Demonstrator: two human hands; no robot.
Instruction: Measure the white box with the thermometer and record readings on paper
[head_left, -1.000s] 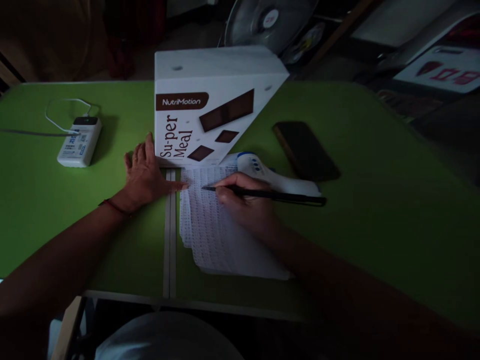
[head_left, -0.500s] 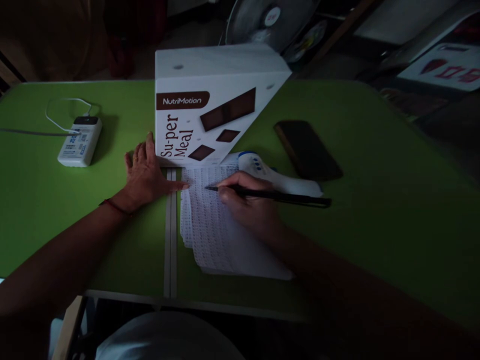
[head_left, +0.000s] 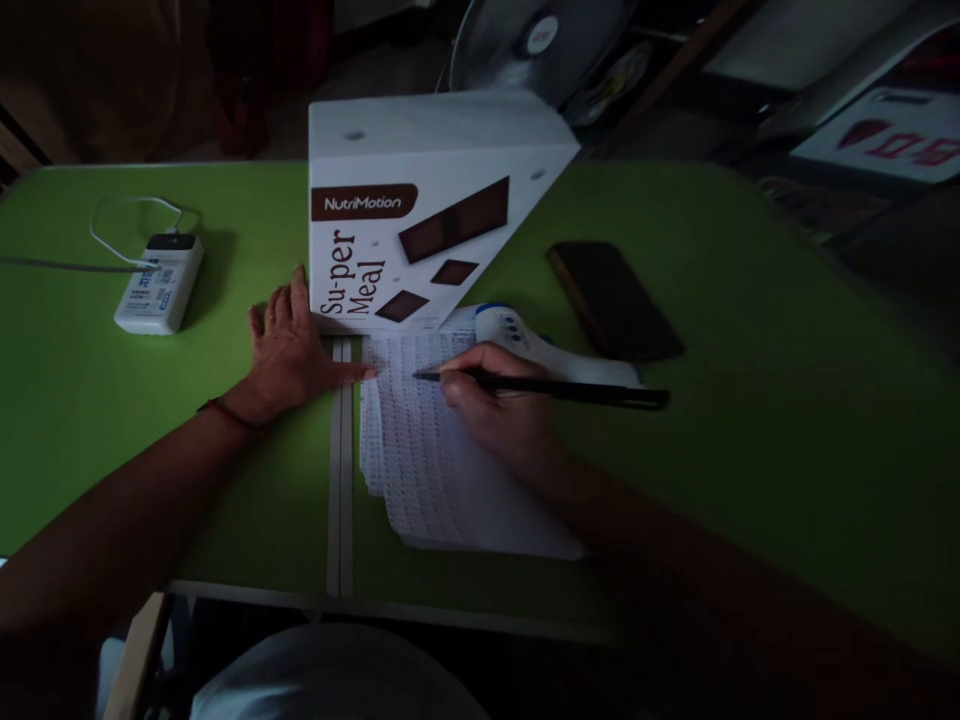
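Note:
A stack of white sheets [head_left: 431, 470] covered in rows of small print lies on the green table [head_left: 750, 400]. My right hand [head_left: 499, 405] rests on the sheets and grips a black pen [head_left: 555, 387], its tip touching the top rows. My left hand [head_left: 289, 350] lies flat on the table beside the sheets, fingers spread, one fingertip touching the stack's left edge. A white NutriMotion Su-per Meal box [head_left: 420, 215] stands just behind both hands.
A white infrared thermometer [head_left: 544, 345] lies behind my right hand. A dark phone [head_left: 611, 298] lies to its right. A white power bank [head_left: 159, 282] with a cable sits at the far left. A fan [head_left: 540, 40] stands beyond the table. The scene is dim.
My right hand and the pen have shifted slightly to the right along the row. My left hand has stayed in place.

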